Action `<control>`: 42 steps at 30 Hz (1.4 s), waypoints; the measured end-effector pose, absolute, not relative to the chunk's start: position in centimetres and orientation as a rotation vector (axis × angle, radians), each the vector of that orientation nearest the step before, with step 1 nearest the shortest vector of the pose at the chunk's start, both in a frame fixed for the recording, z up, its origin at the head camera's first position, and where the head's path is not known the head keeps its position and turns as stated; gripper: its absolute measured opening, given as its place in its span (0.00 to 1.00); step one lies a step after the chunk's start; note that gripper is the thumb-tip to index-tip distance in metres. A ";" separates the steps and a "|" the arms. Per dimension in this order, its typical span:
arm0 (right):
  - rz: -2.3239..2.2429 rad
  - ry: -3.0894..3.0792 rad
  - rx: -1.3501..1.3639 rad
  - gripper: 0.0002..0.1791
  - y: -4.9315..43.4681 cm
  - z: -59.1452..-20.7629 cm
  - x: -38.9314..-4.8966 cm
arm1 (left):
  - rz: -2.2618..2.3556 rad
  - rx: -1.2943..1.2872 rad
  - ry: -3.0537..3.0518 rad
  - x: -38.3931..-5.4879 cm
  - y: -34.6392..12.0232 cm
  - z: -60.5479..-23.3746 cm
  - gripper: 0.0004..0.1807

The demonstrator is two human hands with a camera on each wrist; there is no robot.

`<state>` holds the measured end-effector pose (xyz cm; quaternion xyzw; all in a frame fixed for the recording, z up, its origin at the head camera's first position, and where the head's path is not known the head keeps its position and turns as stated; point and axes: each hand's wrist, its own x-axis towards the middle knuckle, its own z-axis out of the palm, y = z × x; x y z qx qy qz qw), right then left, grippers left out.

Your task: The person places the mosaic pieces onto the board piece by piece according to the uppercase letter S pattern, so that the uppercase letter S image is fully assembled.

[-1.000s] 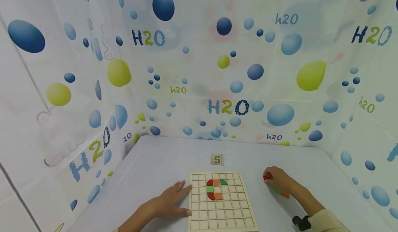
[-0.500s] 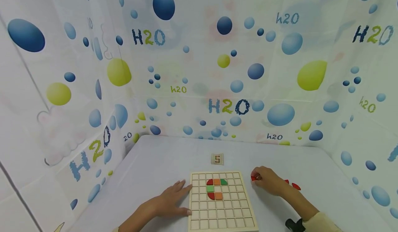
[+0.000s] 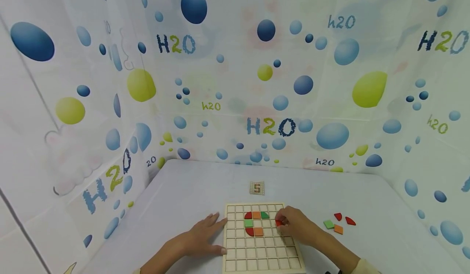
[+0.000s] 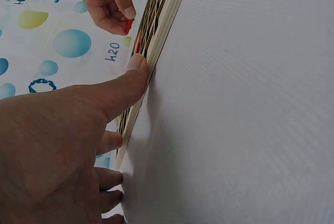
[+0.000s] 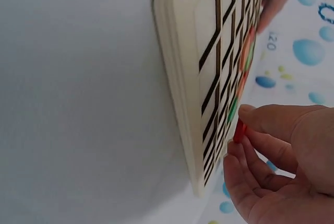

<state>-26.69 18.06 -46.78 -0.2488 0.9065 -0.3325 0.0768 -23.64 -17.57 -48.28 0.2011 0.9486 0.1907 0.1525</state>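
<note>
"What's on the white table (image 3: 183, 204)?"
"A wooden grid board (image 3: 271, 252), lying flat."
"Beyond its far edge?"
"A small card (image 3: 257, 188), its print perhaps an S."
"And to the right?"
"Loose pieces: a green square (image 3: 328, 224), an orange square (image 3: 338, 229), two red pieces (image 3: 350, 221)."

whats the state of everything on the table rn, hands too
Wooden board: partly filled
Six placed pieces: in board cells
Left hand: spread, touching board's left edge
Right hand: pinching red piece
Red piece: held, not placed
Green square: loose on table
Orange square: loose
Two red pieces: loose
Card: lying beyond board, figure showing
</note>
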 end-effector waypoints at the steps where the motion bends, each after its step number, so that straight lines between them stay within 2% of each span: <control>1: -1.000 2.711 -0.766 0.09 17.8 -46.9 -26.6 | 0.539 0.577 2.720 -23.7 -17.6 -48.3 0.53; 8: -1.027 2.661 -0.896 0.08 16.1 -47.3 -26.3 | 0.557 0.569 2.712 -23.7 -17.6 -48.3 0.52; 25: -1.003 2.597 -0.962 0.11 15.4 -47.5 -26.3 | 0.540 0.578 2.721 -23.6 -17.6 -48.1 0.51; 42: -0.953 2.605 -0.972 0.06 15.7 -47.9 -26.5 | 0.537 0.583 2.735 -23.6 -17.5 -48.4 0.51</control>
